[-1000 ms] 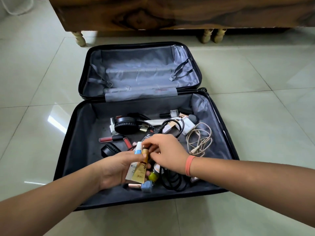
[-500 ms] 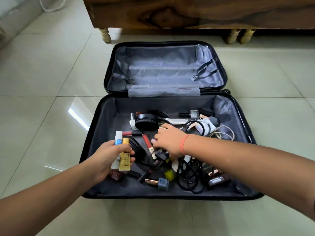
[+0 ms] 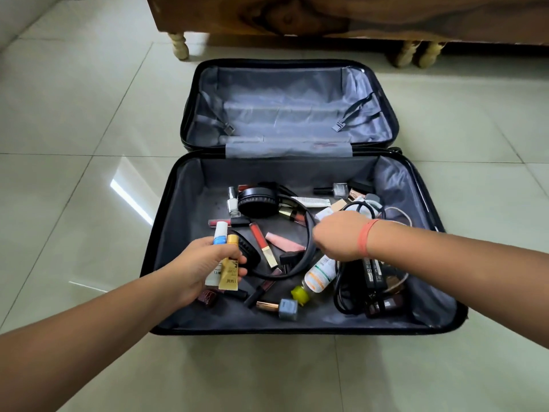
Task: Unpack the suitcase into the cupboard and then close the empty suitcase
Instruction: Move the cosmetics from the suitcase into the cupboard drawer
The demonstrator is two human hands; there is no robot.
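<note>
A black suitcase [image 3: 166,233] lies open on the tiled floor, its grey-lined lid [image 3: 285,99] flat behind. The near half holds black headphones [image 3: 258,202], lip glosses, nail polishes, a white bottle with a yellow cap [image 3: 318,276], a black charger with cables [image 3: 371,272] and other small items. My left hand [image 3: 199,263] grips two small tubes [image 3: 227,263], one white with a blue cap, one gold. My right hand [image 3: 338,236], with an orange wristband, hovers fingers-down over the headphone band and the bottle; I cannot tell if it holds anything.
A dark wooden piece of furniture [image 3: 341,16] on turned pale legs [image 3: 179,46] stands just beyond the lid. Glossy pale floor tiles [image 3: 74,144] surround the suitcase on all sides.
My left hand has stayed over the left of the case with both tubes. My right hand has drawn back rightward off the items. The view has shifted left, so the suitcase sits further right.
</note>
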